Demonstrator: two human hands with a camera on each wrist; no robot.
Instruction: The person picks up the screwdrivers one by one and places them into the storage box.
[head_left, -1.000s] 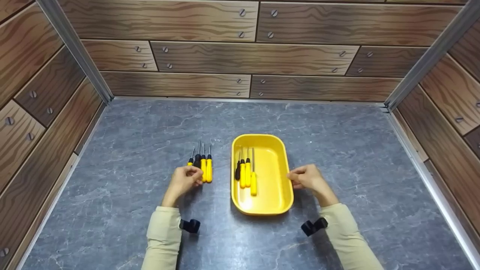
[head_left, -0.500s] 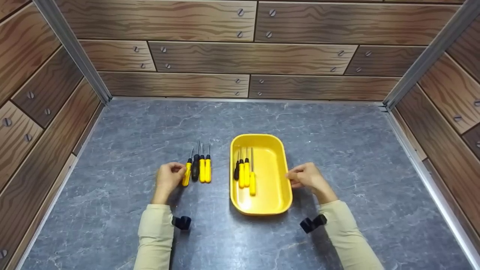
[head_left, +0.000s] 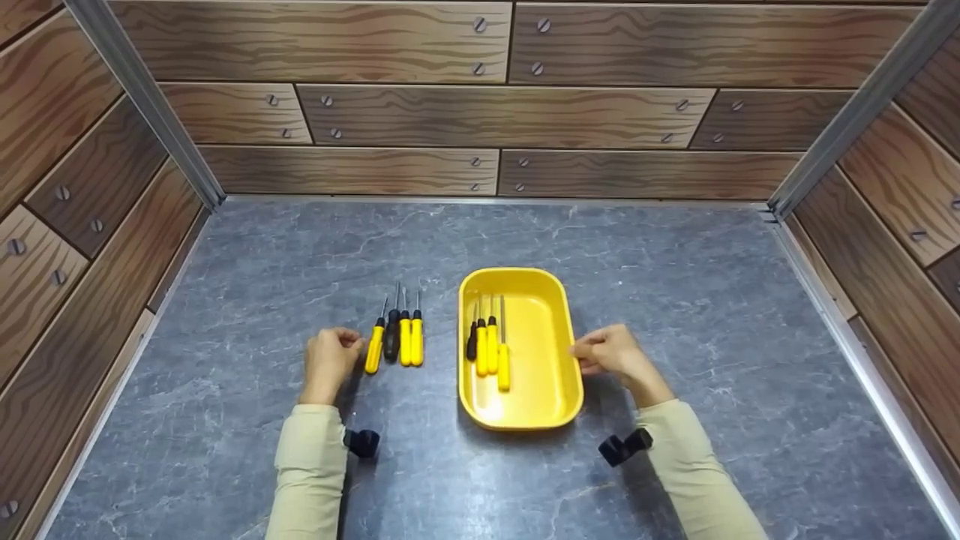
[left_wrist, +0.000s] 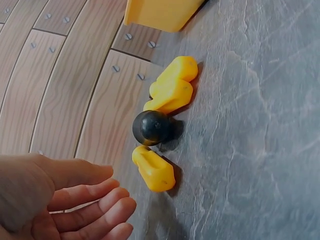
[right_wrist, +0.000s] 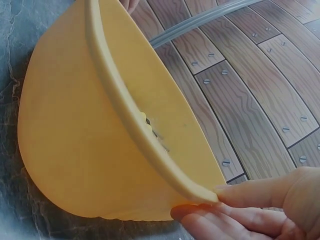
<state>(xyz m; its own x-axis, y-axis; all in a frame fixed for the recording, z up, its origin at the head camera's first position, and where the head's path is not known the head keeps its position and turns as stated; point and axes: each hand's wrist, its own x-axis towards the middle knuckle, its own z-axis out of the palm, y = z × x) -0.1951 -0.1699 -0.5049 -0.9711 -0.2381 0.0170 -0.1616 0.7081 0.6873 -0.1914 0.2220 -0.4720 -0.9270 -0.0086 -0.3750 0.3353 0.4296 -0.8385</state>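
- Currently, we look down on two arms in pale sleeves reaching over a grey marbled table.
- Our left hand is relaxed — thumb extended, fingers softly curved, nothing in its hold.
- Just to the right of its fingertips, with a small gap between, lies a collared yellow screwdriver, slightly slanted, its metal shaft pointing away from us.
- Further right of the left hand, we find a black screwdriver, then a pair of yellow screwdrivers lying close side by side.
- Our right hand pinches the rim of a yellow tray, thumb on one side and fingers on the other.
- That tray stands on the table between our hands — touching the right, well apart from the left.
- Within it, towards the left hand's side, lie a small black-handled driver, two slim yellow drivers and, nearest the right hand of these, a plain yellow driver set closer to us.
- Behind each hand, we notice a black wrist device.
- Far beyond both hands rises a wood-patterned wall.
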